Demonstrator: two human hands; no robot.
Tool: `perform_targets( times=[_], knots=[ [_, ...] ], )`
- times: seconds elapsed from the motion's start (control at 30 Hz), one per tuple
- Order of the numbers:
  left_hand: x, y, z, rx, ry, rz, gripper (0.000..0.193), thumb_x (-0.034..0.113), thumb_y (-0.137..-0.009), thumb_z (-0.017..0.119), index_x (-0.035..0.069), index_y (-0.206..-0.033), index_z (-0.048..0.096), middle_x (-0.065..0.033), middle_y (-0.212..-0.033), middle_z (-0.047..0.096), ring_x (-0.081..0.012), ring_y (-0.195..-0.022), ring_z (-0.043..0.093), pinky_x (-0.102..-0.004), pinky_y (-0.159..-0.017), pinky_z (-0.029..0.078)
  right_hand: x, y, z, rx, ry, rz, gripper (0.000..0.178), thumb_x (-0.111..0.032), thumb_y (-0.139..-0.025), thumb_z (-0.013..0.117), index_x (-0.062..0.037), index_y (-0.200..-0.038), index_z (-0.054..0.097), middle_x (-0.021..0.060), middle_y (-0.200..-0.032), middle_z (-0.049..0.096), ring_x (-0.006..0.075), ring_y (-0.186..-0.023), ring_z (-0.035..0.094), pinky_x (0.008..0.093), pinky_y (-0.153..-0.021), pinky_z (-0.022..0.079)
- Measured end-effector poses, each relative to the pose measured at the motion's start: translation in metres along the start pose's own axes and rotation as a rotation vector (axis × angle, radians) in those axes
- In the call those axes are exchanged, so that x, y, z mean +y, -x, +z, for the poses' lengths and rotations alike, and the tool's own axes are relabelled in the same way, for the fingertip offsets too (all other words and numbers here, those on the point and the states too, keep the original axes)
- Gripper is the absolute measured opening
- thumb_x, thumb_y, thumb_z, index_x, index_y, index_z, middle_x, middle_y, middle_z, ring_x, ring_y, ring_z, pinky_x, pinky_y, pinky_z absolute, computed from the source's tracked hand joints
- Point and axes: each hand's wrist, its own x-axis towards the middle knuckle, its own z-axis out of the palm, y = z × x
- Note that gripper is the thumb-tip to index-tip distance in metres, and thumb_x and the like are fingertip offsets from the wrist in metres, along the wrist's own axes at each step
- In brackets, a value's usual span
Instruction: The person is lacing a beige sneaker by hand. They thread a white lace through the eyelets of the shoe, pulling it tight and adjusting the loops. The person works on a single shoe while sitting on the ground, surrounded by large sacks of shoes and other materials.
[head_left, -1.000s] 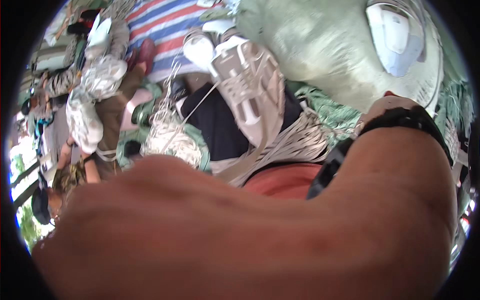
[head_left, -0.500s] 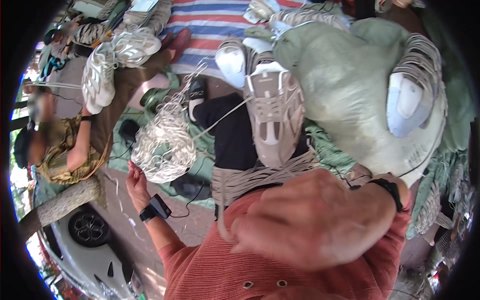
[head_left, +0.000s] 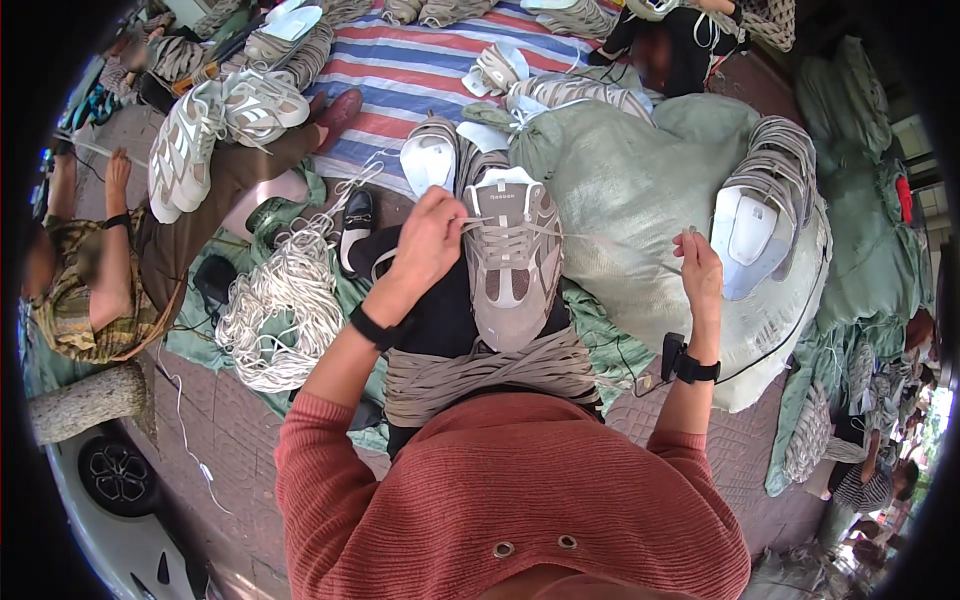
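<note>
A grey-beige sneaker (head_left: 515, 290) lies on my lap, its toe toward me. Flat grey laces (head_left: 512, 245) cross over its front. My left hand (head_left: 430, 240) is closed in a pinch on a lace at the left of the shoe's tongue, with a loose bit of lace hanging below it. Out to the right, my right hand (head_left: 697, 262) pinches the other lace, which stretches thin and blurred from the shoe across a pale sack. A bundle of flat grey laces (head_left: 490, 378) lies across my lap below the toe.
A heap of white cord (head_left: 285, 310) lies at the left. Bulging pale-green sacks (head_left: 640, 190) stand at the right, with shoe uppers (head_left: 750, 235) on top. Another person (head_left: 110, 275) sits at the left beside white-beige sneakers (head_left: 190, 150). A striped sheet (head_left: 390, 70) spreads at the back.
My right hand has moved from close over my chest out to the right. My left hand has come from the lower left up to the shoe and now holds a lace.
</note>
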Motion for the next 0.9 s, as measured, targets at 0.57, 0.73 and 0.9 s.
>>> perform_targets(
  times=[0.57,0.73,0.9],
  knots=[
    [0.011,-0.03,0.008,-0.368,-0.24,-0.026,0.01,0.011,-0.082,0.066,0.003,-0.086,0.061,-0.0137,-0.087,0.063,-0.0342,-0.083,0.065,-0.0442,-0.071,0.052,-0.115,-0.009,0.115,-0.114,0.008,-0.786,0.018,-0.023,-0.091,0.06,-0.0071,-0.096,0.067,0.0034,-0.108,0.065,0.0244,-0.096,0.057,0.0406,-0.083,0.04],
    [0.015,-0.034,0.01,-0.433,-0.4,0.086,0.005,0.005,-0.081,0.063,0.004,-0.085,0.061,-0.0135,-0.085,0.063,-0.0341,-0.082,0.065,-0.0437,-0.068,0.051,-0.119,-0.014,0.12,-0.098,0.035,-0.912,0.017,-0.023,-0.091,0.061,-0.0078,-0.095,0.067,0.0021,-0.106,0.064,0.024,-0.095,0.057,0.0389,-0.083,0.04],
    [0.019,-0.044,0.019,-0.522,-0.491,0.269,0.007,0.0,-0.077,0.059,0.003,-0.08,0.063,-0.0141,-0.085,0.066,-0.0333,-0.082,0.066,-0.0434,-0.068,0.053,-0.113,-0.013,0.125,-0.134,-0.018,-0.85,0.017,-0.024,-0.091,0.061,-0.0081,-0.096,0.067,0.0021,-0.108,0.064,0.0245,-0.094,0.056,0.0397,-0.082,0.04]
  ],
)
